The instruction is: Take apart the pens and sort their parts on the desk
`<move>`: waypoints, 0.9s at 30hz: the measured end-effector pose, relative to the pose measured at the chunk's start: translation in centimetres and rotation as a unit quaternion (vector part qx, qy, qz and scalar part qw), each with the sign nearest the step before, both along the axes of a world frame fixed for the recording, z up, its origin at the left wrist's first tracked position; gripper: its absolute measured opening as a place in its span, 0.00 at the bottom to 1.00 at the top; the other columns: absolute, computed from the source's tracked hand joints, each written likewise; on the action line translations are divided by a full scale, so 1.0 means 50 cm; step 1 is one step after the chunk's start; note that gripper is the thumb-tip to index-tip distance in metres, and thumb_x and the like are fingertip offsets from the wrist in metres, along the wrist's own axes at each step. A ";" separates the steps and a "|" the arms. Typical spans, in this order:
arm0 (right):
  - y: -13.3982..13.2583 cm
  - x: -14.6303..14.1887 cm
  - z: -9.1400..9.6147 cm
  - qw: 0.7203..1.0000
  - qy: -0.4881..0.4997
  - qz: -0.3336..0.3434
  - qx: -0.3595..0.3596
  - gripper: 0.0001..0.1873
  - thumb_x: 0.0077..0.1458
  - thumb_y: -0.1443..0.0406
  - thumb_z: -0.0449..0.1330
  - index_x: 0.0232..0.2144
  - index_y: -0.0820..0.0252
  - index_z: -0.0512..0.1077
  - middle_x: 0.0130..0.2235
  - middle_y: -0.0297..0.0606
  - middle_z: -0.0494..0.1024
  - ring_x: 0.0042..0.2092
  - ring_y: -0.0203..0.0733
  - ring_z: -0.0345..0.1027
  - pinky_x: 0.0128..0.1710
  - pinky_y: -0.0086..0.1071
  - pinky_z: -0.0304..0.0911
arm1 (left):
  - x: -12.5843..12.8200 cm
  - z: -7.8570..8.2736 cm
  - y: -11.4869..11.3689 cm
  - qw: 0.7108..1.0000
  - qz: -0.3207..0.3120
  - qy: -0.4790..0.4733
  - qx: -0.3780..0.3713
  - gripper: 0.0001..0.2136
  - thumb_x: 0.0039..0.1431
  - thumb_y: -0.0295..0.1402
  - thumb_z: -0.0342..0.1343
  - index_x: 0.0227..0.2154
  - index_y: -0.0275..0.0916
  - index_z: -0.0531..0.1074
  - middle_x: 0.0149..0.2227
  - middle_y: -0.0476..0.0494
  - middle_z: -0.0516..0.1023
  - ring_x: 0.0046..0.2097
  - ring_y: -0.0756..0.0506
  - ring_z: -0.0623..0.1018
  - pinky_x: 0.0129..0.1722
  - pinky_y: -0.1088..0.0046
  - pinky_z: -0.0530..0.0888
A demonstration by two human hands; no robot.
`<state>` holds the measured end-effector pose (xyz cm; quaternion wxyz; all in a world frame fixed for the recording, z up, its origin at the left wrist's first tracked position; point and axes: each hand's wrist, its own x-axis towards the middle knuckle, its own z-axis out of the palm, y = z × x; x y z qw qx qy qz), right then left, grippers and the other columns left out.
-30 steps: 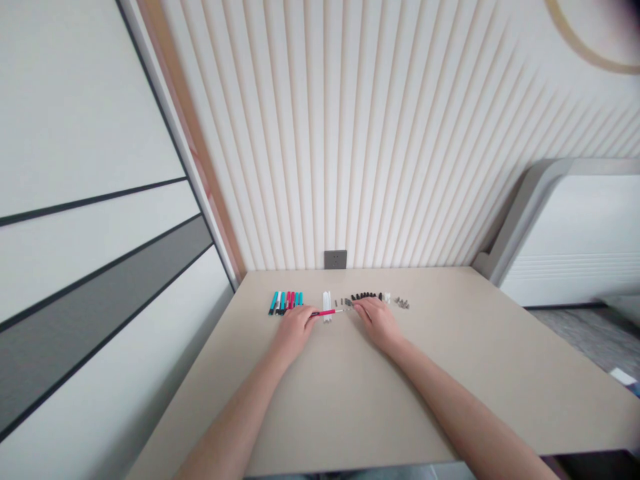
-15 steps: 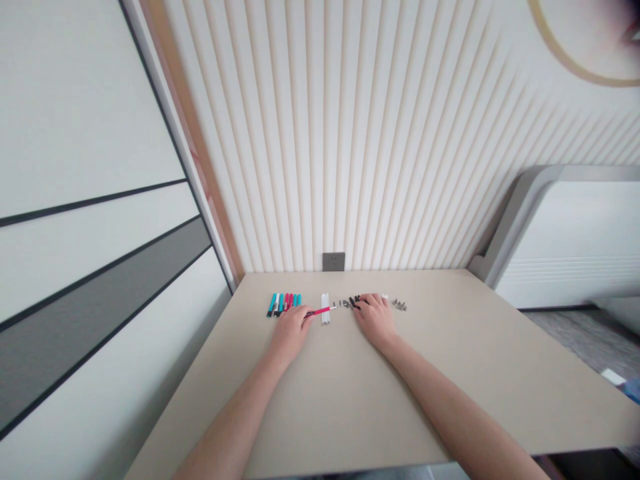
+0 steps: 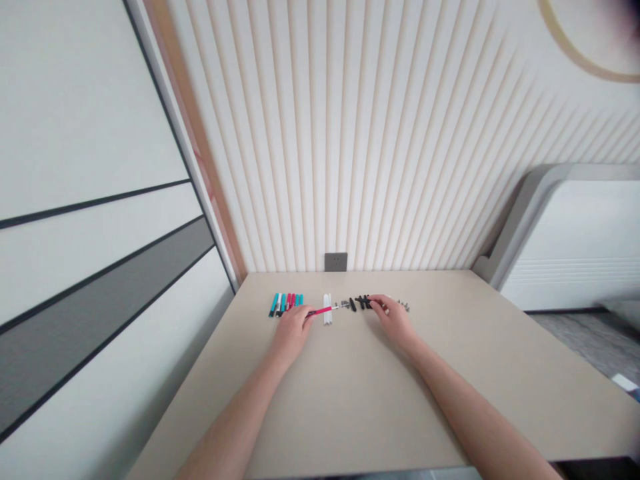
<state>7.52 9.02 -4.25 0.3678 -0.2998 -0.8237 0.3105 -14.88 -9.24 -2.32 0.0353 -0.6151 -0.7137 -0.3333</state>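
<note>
My left hand (image 3: 293,330) is closed around a slim pink-red pen barrel (image 3: 323,311) with a dark end near my fingers and a thin silvery tip pointing right. The barrel crosses over several white tubes (image 3: 327,300) lying side by side. My right hand (image 3: 393,319) has thumb and forefinger pinched at the right end of a group of small black pen parts (image 3: 362,303); its other fingers are curled. One black part (image 3: 353,305) lies apart, left of that group. Small silvery pieces (image 3: 345,304) lie between it and the white tubes.
Several teal, white and pink-red pen barrels (image 3: 286,301) stand in a row at the table's left. Small metal pieces (image 3: 405,306) lie beyond my right hand, partly hidden. The beige table (image 3: 340,400) meets a ribbed wall with a dark socket (image 3: 335,262).
My right hand has shifted right across the black parts, uncovering several of them and one lying apart. My left hand holds the pink-red barrel as before. The view has moved slightly.
</note>
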 end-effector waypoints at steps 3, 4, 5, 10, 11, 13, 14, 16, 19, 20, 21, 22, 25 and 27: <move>-0.003 -0.003 0.004 1.000 0.009 0.018 0.002 0.16 0.61 0.58 0.51 0.41 0.58 0.76 0.41 0.43 0.80 0.39 0.46 0.72 0.41 0.40 0.66 | -0.001 -0.002 0.001 1.000 -0.004 -0.001 0.000 0.07 0.65 0.30 0.50 0.40 0.39 0.72 0.39 0.43 0.78 0.43 0.42 0.76 0.44 0.65 0.71; -0.005 -0.005 0.005 1.000 0.010 0.026 0.004 0.16 0.61 0.58 0.51 0.41 0.58 0.76 0.42 0.43 0.80 0.40 0.46 0.72 0.42 0.40 0.66 | -0.001 -0.002 0.002 1.000 -0.006 -0.002 0.000 0.07 0.65 0.30 0.50 0.40 0.40 0.72 0.40 0.43 0.78 0.43 0.42 0.76 0.44 0.65 0.70; -0.008 -0.007 0.005 0.999 0.010 0.034 0.007 0.16 0.61 0.58 0.51 0.41 0.57 0.76 0.42 0.43 0.80 0.40 0.46 0.72 0.42 0.40 0.66 | -0.001 -0.002 0.002 1.000 -0.008 -0.004 -0.003 0.07 0.65 0.30 0.50 0.40 0.40 0.72 0.40 0.43 0.78 0.43 0.42 0.76 0.44 0.64 0.70; -0.016 -0.011 0.001 0.999 0.008 0.044 0.026 0.16 0.62 0.59 0.51 0.41 0.56 0.76 0.43 0.43 0.80 0.40 0.46 0.72 0.42 0.40 0.66 | 0.003 0.000 0.003 1.000 -0.016 -0.009 -0.015 0.07 0.66 0.32 0.49 0.40 0.39 0.72 0.40 0.42 0.78 0.43 0.42 0.76 0.45 0.64 0.70; -0.016 -0.011 0.001 0.998 0.008 0.047 0.028 0.16 0.62 0.58 0.50 0.41 0.56 0.76 0.43 0.43 0.80 0.41 0.46 0.72 0.42 0.40 0.66 | 0.004 0.001 0.002 1.000 -0.015 -0.011 -0.016 0.07 0.66 0.32 0.49 0.40 0.39 0.72 0.40 0.42 0.78 0.43 0.42 0.76 0.45 0.64 0.70; -0.017 -0.011 0.000 0.998 0.010 0.054 0.030 0.16 0.63 0.58 0.50 0.41 0.56 0.76 0.43 0.43 0.80 0.41 0.47 0.72 0.42 0.40 0.66 | 0.006 0.003 0.001 1.000 -0.015 -0.014 -0.016 0.07 0.65 0.32 0.49 0.40 0.40 0.73 0.39 0.43 0.78 0.43 0.42 0.76 0.45 0.64 0.70; -0.017 -0.011 0.000 0.998 0.011 0.057 0.031 0.16 0.63 0.58 0.50 0.41 0.56 0.76 0.43 0.43 0.80 0.42 0.47 0.72 0.42 0.40 0.66 | 0.007 0.004 0.001 1.000 -0.016 -0.015 -0.016 0.07 0.65 0.32 0.49 0.40 0.40 0.73 0.39 0.43 0.79 0.43 0.42 0.76 0.45 0.64 0.70; -0.020 -0.012 0.001 0.998 0.012 0.060 0.029 0.16 0.62 0.58 0.51 0.41 0.56 0.76 0.42 0.43 0.80 0.42 0.47 0.72 0.42 0.41 0.66 | 0.008 0.004 0.000 1.000 -0.021 -0.015 -0.015 0.08 0.66 0.32 0.49 0.40 0.40 0.73 0.40 0.43 0.79 0.43 0.42 0.76 0.44 0.64 0.70; -0.028 -0.013 0.004 0.997 0.009 0.074 0.003 0.15 0.62 0.58 0.52 0.42 0.56 0.76 0.43 0.42 0.79 0.41 0.46 0.71 0.40 0.39 0.67 | 0.010 0.002 0.000 0.999 -0.039 -0.010 -0.019 0.08 0.66 0.33 0.50 0.40 0.41 0.73 0.40 0.43 0.79 0.43 0.42 0.76 0.44 0.65 0.69; -0.032 -0.013 0.005 0.996 0.006 0.083 -0.011 0.15 0.62 0.57 0.52 0.42 0.55 0.76 0.43 0.42 0.79 0.41 0.46 0.71 0.39 0.38 0.67 | 0.010 0.001 0.000 0.999 -0.048 -0.007 -0.021 0.08 0.66 0.34 0.50 0.41 0.41 0.73 0.40 0.43 0.78 0.43 0.42 0.76 0.44 0.65 0.69; -0.035 -0.014 0.005 0.995 0.003 0.092 -0.024 0.15 0.61 0.57 0.53 0.43 0.55 0.76 0.43 0.41 0.79 0.41 0.45 0.71 0.38 0.37 0.67 | 0.011 0.001 0.000 0.998 -0.057 -0.004 -0.022 0.08 0.66 0.34 0.50 0.41 0.41 0.73 0.39 0.43 0.78 0.43 0.42 0.76 0.44 0.65 0.69; -0.039 -0.015 0.005 0.994 0.003 0.101 -0.035 0.15 0.61 0.57 0.53 0.43 0.55 0.76 0.43 0.41 0.79 0.41 0.45 0.71 0.37 0.37 0.67 | 0.012 0.000 0.000 0.998 -0.065 -0.001 -0.022 0.08 0.66 0.34 0.51 0.41 0.41 0.73 0.39 0.44 0.78 0.43 0.42 0.76 0.45 0.65 0.69; -0.048 -0.019 0.005 0.992 0.014 0.115 -0.055 0.15 0.60 0.57 0.54 0.42 0.55 0.77 0.42 0.41 0.79 0.41 0.45 0.71 0.39 0.37 0.67 | 0.013 0.001 -0.001 0.997 -0.076 0.000 -0.019 0.08 0.66 0.35 0.51 0.41 0.41 0.74 0.39 0.43 0.78 0.44 0.43 0.75 0.46 0.65 0.69; -0.053 -0.021 0.007 0.990 0.023 0.121 -0.064 0.14 0.60 0.57 0.55 0.41 0.56 0.77 0.41 0.40 0.80 0.41 0.44 0.71 0.41 0.38 0.67 | 0.012 0.001 -0.002 0.997 -0.076 -0.004 -0.016 0.09 0.66 0.35 0.51 0.41 0.41 0.74 0.39 0.43 0.78 0.44 0.43 0.75 0.46 0.64 0.69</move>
